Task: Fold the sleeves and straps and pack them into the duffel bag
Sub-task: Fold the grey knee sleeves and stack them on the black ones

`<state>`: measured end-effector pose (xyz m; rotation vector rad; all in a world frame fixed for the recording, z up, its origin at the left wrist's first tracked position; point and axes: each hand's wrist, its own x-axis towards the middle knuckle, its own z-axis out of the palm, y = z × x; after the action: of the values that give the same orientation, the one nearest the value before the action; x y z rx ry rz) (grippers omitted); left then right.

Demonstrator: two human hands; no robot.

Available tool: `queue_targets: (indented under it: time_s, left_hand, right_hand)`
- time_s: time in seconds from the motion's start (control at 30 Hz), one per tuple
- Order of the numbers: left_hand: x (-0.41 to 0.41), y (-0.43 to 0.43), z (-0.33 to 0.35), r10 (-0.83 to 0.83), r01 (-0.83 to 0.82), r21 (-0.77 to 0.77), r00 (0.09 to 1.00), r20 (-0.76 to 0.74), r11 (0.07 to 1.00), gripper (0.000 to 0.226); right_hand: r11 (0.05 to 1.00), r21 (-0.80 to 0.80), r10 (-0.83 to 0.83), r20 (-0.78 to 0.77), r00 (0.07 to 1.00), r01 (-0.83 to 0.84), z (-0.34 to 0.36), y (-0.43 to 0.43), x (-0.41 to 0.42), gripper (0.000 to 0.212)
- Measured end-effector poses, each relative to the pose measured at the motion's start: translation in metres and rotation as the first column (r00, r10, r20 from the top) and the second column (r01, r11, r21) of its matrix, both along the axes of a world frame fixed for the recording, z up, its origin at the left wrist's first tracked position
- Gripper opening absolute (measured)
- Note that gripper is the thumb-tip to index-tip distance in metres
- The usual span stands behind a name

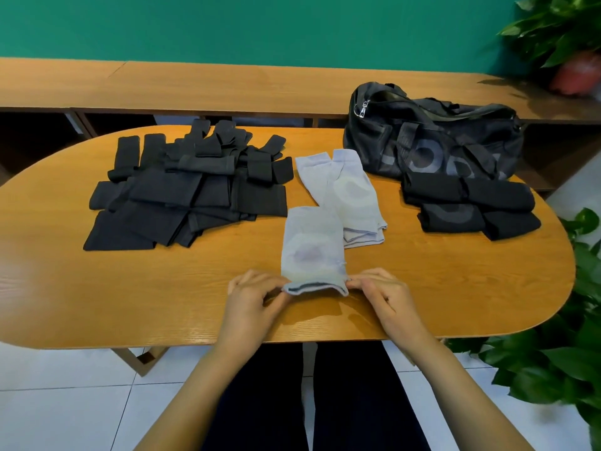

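A pale grey sleeve (312,245) lies lengthwise on the oval wooden table (162,304), its near cuff lifted slightly. My left hand (253,294) pinches the cuff's left corner and my right hand (380,291) pinches its right corner. Beyond it lie two more pale sleeves (351,193), overlapping. A loose heap of black sleeves and straps (188,187) covers the table's left half. Several folded black pieces (468,206) sit at the right, in front of the black duffel bag (432,138), whose top gapes open.
A long wooden bench (227,83) runs behind the table against a green wall. Leafy plants stand at the right edge (566,336) and at the top right in a red pot (575,73). White floor tiles and my dark-trousered legs show below the table.
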<state>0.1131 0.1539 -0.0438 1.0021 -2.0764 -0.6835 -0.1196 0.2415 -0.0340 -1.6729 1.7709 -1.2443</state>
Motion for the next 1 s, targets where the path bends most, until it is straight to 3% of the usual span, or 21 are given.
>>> queue_targets:
  time_s: [0.1,0.2,0.27,0.3,0.4,0.47,0.6,0.7,0.73,0.8,0.87,0.93,1.0]
  left_hand:
    - [-0.005,0.01,0.004,0.106,-0.098,0.125,0.992,-0.062,0.987,0.018]
    - [-0.006,0.015,0.003,0.145,-0.126,0.234,0.987,-0.066,0.964,0.021]
    - [-0.007,0.017,0.004,0.169,-0.153,0.232,0.984,-0.049,0.96,0.006]
    - [-0.008,0.017,0.005,0.197,-0.185,0.217,0.98,-0.034,0.959,0.012]
    - [-0.009,0.02,0.01,0.268,-0.269,0.165,0.963,0.026,0.949,0.04]
    - [-0.01,0.021,0.013,0.292,-0.3,0.088,0.952,0.089,0.95,0.047]
    - [-0.011,0.019,0.011,0.283,-0.269,-0.092,0.93,0.234,0.959,0.041]
    - [-0.011,0.017,0.008,0.197,-0.143,-0.245,0.958,0.211,0.959,0.026]
    - [-0.01,0.017,0.007,0.14,-0.08,-0.284,0.97,0.199,0.955,0.027]
    - [-0.009,0.016,0.007,-0.008,0.068,-0.279,0.977,0.211,0.958,0.039]
    - [-0.007,0.015,0.003,-0.133,0.204,-0.239,0.949,0.284,0.949,0.05]
    - [-0.006,0.013,-0.004,-0.193,0.272,-0.194,0.916,0.351,0.942,0.057]
    - [-0.005,0.013,-0.01,-0.207,0.278,-0.156,0.909,0.361,0.948,0.058]
  right_hand:
    - [0.998,0.037,-0.058,0.096,0.994,0.055,0.001,0.005,0.006,0.012]
    - [0.99,0.08,-0.13,0.181,0.975,0.118,0.001,0.007,0.013,0.018]
    - [0.979,0.1,-0.193,0.203,0.96,0.176,0.002,0.007,0.017,0.018]
    - [0.973,0.115,-0.22,0.194,0.956,0.201,0.003,0.006,0.019,0.019]
    - [0.952,0.147,-0.281,0.072,0.957,0.269,0.0,0.006,0.023,0.026]
    - [0.943,0.151,-0.297,-0.03,0.955,0.298,-0.001,0.006,0.024,0.029]
    - [0.939,0.124,-0.288,-0.232,0.929,0.322,0.004,0.007,0.029,0.03]
    - [0.953,-0.035,-0.288,-0.405,0.867,0.3,0.009,0.01,0.032,0.008]
    - [0.968,-0.055,-0.244,-0.436,0.866,0.245,0.009,0.01,0.032,0.016]
    - [0.997,-0.006,-0.064,-0.557,0.828,0.072,0.005,0.01,0.028,0.044]
    - [0.996,0.077,0.091,-0.697,0.711,-0.052,0.0,0.009,0.026,0.054]
    - [0.987,0.144,0.156,-0.739,0.655,-0.073,-0.007,0.01,0.025,0.058]
    - [0.984,0.172,0.164,-0.735,0.658,-0.053,-0.011,0.01,0.025,0.061]
